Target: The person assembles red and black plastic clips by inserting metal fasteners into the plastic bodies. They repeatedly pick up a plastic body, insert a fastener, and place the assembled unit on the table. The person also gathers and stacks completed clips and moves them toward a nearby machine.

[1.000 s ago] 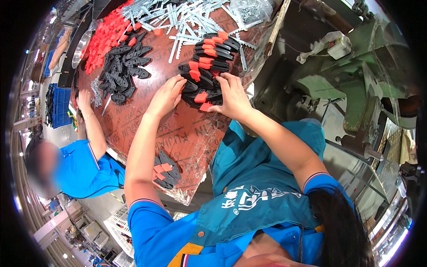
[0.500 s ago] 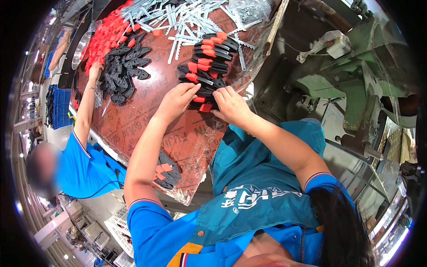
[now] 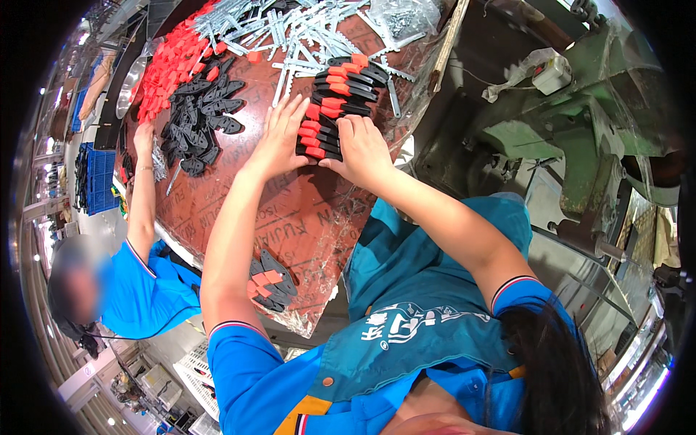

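A row of black plastic handle-like pieces with red blocks on them [image 3: 348, 85] runs away from me along the table's right part. At its near end, a stacked bunch of these black and red pieces [image 3: 317, 141] lies between my two hands. My left hand [image 3: 279, 139] rests along the bunch's left side, fingers stretched and thumb at the near corner. On the opposite side, my right hand [image 3: 365, 151] cups the right ends, thumb apart from its fingers. Its palm side hides part of the bunch.
Flat toothed metal strips [image 3: 293, 40] lie heaped at the back. To the left are a pile of red pieces [image 3: 168, 72] and loose black pieces [image 3: 196, 127]. A co-worker's hand [image 3: 144, 136] is beside them. A green machine [image 3: 573, 159] stands to the right.
My hands have shifted from the top of the near pieces to either side of them. Those pieces now lie in a tidier stack. The co-worker's hand has drawn back from the red pile.
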Demonstrator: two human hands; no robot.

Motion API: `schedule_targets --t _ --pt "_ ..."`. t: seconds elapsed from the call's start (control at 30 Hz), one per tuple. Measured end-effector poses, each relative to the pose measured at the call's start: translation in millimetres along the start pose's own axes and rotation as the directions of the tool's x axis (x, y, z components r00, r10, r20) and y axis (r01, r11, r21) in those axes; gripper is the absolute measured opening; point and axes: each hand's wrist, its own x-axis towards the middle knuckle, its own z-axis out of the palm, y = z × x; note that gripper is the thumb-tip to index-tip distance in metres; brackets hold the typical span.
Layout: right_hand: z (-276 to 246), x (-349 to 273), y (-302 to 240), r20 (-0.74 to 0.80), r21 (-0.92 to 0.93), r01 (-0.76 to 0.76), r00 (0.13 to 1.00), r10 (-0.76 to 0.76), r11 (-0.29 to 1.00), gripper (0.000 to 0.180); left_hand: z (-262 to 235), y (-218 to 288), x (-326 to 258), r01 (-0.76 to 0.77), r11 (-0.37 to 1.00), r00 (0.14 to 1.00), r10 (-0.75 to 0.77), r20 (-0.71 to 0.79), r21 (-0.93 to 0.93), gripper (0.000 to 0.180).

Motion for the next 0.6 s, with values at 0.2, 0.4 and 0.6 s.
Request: schedule_targets --t 0.2,0.4,0.6 --pt "11 1 -1 0.036 -0.056 -0.006 0.999 0.008 0.998 0.086 5 -16 13 0.063 0.990 0.991 -0.047 0.128 -0.125 0.118" --pt "15 -14 10 0.076 -0.114 0.113 0.992 -0.104 0.987 0.089 37 7 -27 0.057 0.935 0.998 -0.055 0.014 -0.350 0.095" --pt "17 -8 12 0.087 -0.188 0.193 0.980 -0.180 0.963 0.072 38 12 -24 0.115 0.943 0.993 -0.115 0.017 -0.312 0.084"
